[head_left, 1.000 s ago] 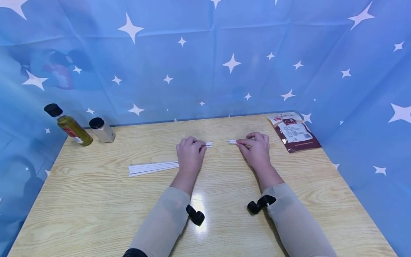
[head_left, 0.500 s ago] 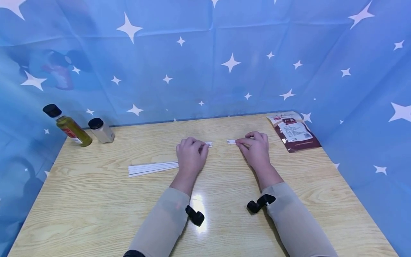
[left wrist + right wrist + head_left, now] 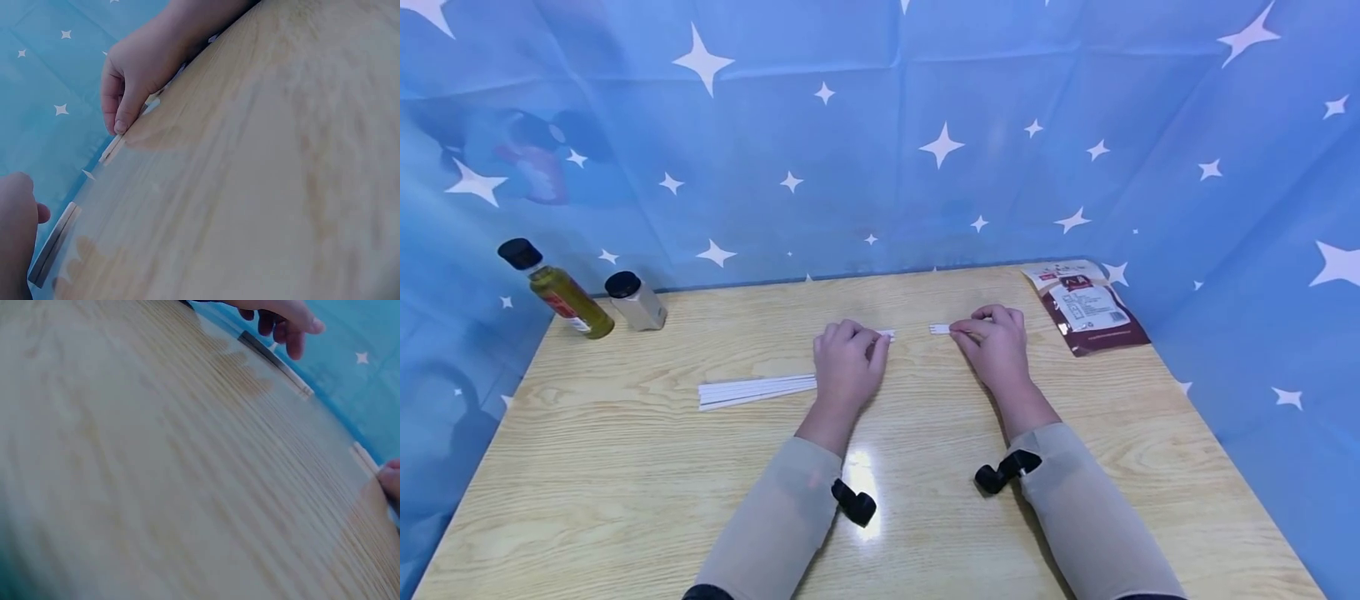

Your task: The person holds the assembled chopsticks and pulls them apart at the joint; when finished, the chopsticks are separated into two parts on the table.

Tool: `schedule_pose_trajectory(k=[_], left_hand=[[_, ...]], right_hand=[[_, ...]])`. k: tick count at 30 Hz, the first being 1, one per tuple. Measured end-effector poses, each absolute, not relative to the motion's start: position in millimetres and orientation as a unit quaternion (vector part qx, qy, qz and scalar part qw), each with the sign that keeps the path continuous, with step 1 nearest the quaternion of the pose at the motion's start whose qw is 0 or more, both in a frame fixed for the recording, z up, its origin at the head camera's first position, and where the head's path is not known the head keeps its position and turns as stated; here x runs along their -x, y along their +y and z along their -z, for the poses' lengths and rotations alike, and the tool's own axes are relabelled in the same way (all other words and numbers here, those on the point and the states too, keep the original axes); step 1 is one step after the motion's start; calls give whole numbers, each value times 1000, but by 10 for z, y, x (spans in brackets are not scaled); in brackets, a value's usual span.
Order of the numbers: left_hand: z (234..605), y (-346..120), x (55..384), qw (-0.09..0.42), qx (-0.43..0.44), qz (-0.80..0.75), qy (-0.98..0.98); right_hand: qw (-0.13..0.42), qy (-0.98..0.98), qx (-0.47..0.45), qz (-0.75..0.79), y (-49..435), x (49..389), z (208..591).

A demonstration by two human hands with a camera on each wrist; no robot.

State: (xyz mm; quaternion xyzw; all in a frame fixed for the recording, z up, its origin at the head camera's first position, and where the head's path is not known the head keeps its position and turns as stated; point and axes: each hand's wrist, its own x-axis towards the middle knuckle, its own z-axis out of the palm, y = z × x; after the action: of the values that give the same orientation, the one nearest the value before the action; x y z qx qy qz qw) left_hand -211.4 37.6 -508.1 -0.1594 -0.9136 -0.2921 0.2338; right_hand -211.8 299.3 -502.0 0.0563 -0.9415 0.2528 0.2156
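Observation:
My right hand (image 3: 995, 346) pinches a small bundle of narrow white strips (image 3: 939, 329) between thumb and fingertips, low over the table; their notched ends point left. In the left wrist view that right hand (image 3: 140, 72) has its thumb on the strips (image 3: 112, 150). Across a short gap, my left hand (image 3: 848, 362) is over another set of white strips (image 3: 886, 334), which mostly hides them in the head view. The right wrist view shows this left hand (image 3: 278, 319) with loosely bent fingers just above the flat strips (image 3: 275, 361).
Long white strips (image 3: 752, 392) lie fanned out left of my left wrist. At the back left stand an oil bottle (image 3: 571, 302) and a black-capped jar (image 3: 637, 302). A maroon and white pouch (image 3: 1093, 312) lies at the back right, before a blue star-patterned curtain (image 3: 880, 167).
The strips at my right fingertips have spread from a narrow bundle to a wider, flatter one. My left thumb and fingers have shifted slightly right, covering more of their strips.

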Motion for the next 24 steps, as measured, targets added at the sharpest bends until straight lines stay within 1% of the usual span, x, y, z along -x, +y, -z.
schedule_pose_trajectory(k=[7,11,18,24], left_hand=[[5072,365,2060,249,183,303,-901],[5065,326,2038,254,191,301,-899],[5078,214,1984,274,204,300,-891],[5053,146,1930,265,202,288,-898]], right_hand=[[213,-942,-62,-252,2986,2089,5012],[228,-938,-74,-248,2941,2085,5000],[270,-923,-118,-248,2783,2080,5015],[280,-918,-137,-246,2615,2054,4992]])
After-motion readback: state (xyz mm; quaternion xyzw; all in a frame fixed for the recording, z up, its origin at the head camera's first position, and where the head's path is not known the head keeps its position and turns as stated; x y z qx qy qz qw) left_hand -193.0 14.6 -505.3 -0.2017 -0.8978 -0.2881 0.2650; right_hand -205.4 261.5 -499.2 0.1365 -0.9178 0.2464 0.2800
